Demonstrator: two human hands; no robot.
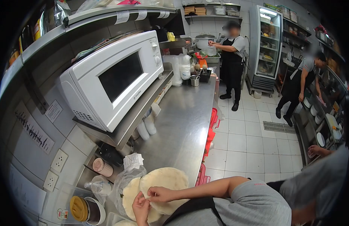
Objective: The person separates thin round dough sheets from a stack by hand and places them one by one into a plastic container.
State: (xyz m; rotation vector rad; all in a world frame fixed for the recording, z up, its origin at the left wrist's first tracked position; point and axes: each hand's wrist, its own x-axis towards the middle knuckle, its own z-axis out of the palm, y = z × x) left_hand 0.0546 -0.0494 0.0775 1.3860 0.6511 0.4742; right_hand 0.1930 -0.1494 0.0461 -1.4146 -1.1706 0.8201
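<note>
Two large, pale, round flatbreads overlap at the near end of the steel counter. The upper flatbread (169,180) lies partly over the lower flatbread (130,196). My left hand (141,207) is closed, its fingertips pinched at the upper flatbread's edge. Right beside it, my right hand (159,194) reaches across that flatbread, with its thumb and fingers closed on the same edge. The fingertips of both hands nearly meet. A crumpled clear plastic bag (123,184) lies against the lower flatbread.
A white microwave (114,79) stands on a raised shelf above the steel counter (178,116). A yellow-lidded jar (79,208) and a pink-lidded container (102,167) stand near the wall. Co-workers stand beyond, one by the glass-door fridge (265,49); another person is close on the right.
</note>
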